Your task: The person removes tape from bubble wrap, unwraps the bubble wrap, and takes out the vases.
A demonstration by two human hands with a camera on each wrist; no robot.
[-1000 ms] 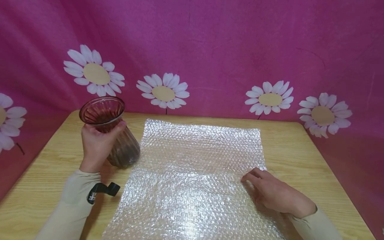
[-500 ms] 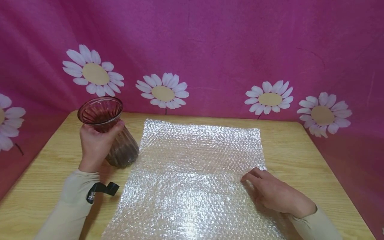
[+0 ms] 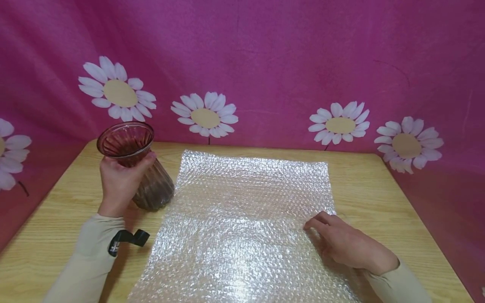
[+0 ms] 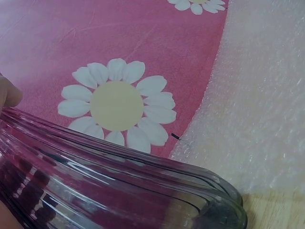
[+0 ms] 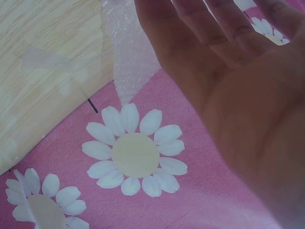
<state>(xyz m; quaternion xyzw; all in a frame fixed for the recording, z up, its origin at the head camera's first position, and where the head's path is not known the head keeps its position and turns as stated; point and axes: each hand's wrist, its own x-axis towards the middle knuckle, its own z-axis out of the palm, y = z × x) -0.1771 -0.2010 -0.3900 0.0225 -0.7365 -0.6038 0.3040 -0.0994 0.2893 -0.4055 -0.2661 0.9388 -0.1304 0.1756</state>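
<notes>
A ribbed, purplish-brown glass vase point(image 3: 154, 187) leans with its wide rim toward the upper left, beside the left edge of the bubble wrap. My left hand point(image 3: 119, 183) grips it round the neck below the rim, thumb on the near side. Whether its base touches the table cannot be told. In the left wrist view the ribbed glass vase point(image 4: 119, 186) fills the lower part. A sheet of bubble wrap point(image 3: 242, 202) lies spread flat. My right hand point(image 3: 346, 242) is at its right side, fingers loosely bent and fingertips at the wrap; in the right wrist view the palm shows.
A wood-grain table point(image 3: 379, 202) lies under everything. Behind and around it hangs a magenta cloth point(image 3: 273, 63) printed with white daisies. A black strap point(image 3: 129, 238) sticks out from the left sleeve, above the table.
My left hand and the vase have drifted slightly to the left in the head view. The right hand and the bubble wrap look the same.
</notes>
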